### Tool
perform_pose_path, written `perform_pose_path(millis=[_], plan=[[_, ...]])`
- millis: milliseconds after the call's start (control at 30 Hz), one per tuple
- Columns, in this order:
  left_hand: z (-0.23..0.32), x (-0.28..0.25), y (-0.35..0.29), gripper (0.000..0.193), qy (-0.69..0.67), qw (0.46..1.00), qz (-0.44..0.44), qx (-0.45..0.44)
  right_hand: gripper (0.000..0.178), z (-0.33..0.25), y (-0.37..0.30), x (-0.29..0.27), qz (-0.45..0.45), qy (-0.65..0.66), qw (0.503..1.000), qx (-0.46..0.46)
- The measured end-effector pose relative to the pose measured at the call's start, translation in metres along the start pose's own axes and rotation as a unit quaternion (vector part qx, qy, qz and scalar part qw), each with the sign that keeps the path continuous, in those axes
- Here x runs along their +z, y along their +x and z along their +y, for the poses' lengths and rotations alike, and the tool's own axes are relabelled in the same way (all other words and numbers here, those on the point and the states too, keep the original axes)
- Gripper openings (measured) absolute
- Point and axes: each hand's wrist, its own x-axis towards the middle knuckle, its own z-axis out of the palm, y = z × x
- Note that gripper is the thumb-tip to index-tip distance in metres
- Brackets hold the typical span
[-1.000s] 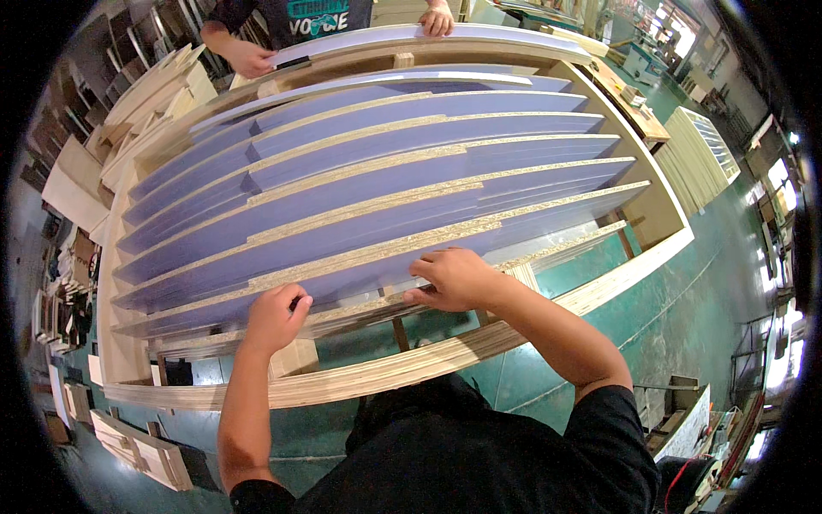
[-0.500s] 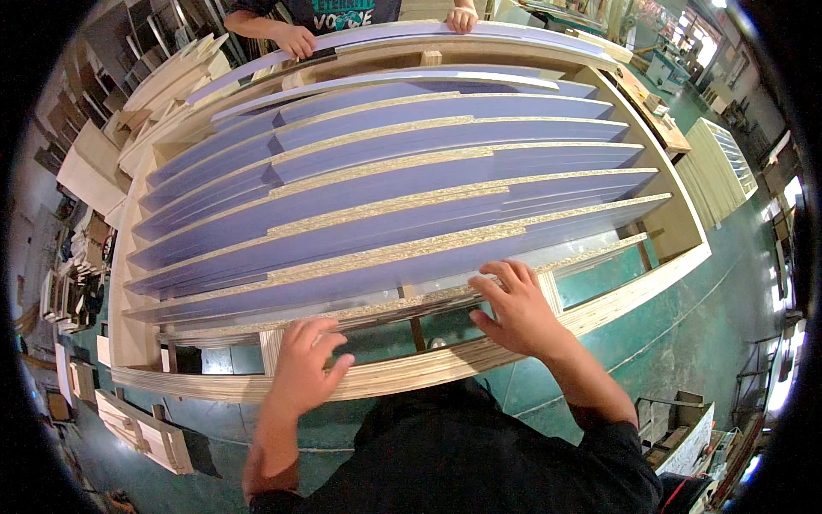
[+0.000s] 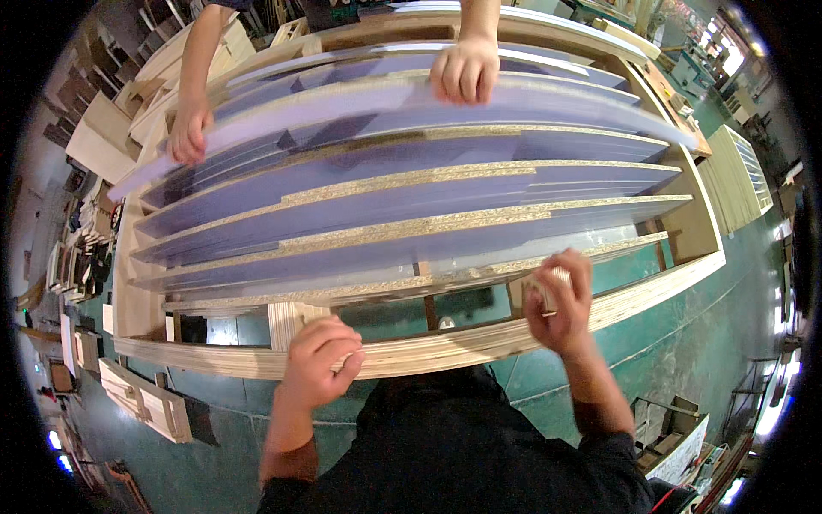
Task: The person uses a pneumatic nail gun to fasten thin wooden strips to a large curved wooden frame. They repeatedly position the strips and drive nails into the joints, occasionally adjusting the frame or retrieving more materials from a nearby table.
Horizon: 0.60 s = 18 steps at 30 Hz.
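A large wooden frame (image 3: 445,353) lies before me, holding a row of long purple-faced boards (image 3: 411,234) with speckled top edges, set on edge. My left hand (image 3: 324,361) is at the near rail, fingers loosely curled and thumb apart, nothing seen in it. Over the right part of the near rail, my right hand (image 3: 561,301) is raised and slightly blurred, its fingers bent with a gap to the thumb, holding nothing visible. Across the frame, another person's hands (image 3: 465,73) grip a long pale purple strip (image 3: 342,116), blurred by motion above the boards.
Stacked pale wooden panels (image 3: 728,180) stand at the right. Pale wooden pieces (image 3: 145,401) lie on the green floor (image 3: 659,343) at the lower left. More timber parts (image 3: 111,141) are piled at the far left.
The other person's hands have brought the purple strip from the far rail toward me, over the boards. My right hand has shifted right and curled; my left hand has lowered slightly and curled.
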Motion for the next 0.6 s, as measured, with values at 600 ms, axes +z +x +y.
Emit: perform_pose_path(millis=[600], plan=[[-0.067,0.001,0.086,0.026,0.095,0.983,-0.136,-0.077,0.041,0.095,0.079,0.017,-0.241,-0.112,0.963,0.054]])
